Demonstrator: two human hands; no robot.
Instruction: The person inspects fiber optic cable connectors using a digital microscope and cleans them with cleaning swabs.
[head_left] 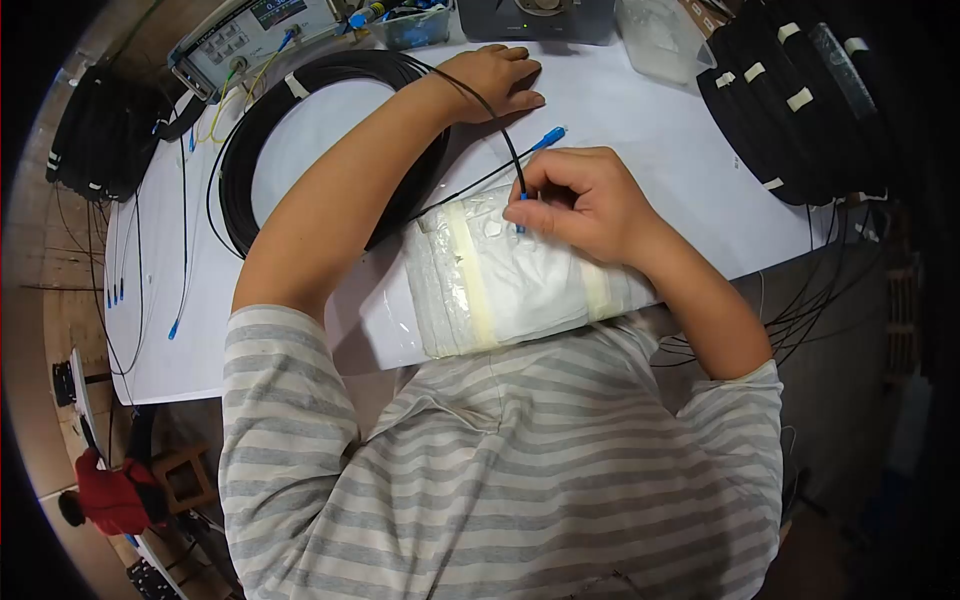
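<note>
- two bare hands work over a white tabletop (715, 235), seen from above; the person wears a grey-and-white striped shirt (500, 460).
- right hand (595, 200): thumb and forefinger are pinched together on a small blue connector (521, 200) at the end of a black cable (508, 130).
- that connector is above a white pack (515, 290), wrapped in clear plastic with pale yellow tape strips, lying at the table's near edge; whether the hand touches the pack, i cannot tell.
- left hand (488, 85): palm down with fingers spread and thumb apart, gripping nothing visible, at the far right side of a coil of black cable (237, 190); the forearm reaches across the coil, and the held cable passes over the wrist.
- a second blue connector (550, 138) lies on the table just beyond the right hand, its lead running back towards the coil.
- along the far edge: a boxy instrument (230, 45) with a lit screen, a dark grey device (535, 22) and a clear plastic container (665, 50).
- more black coils (800, 110) are stacked at the far right.
</note>
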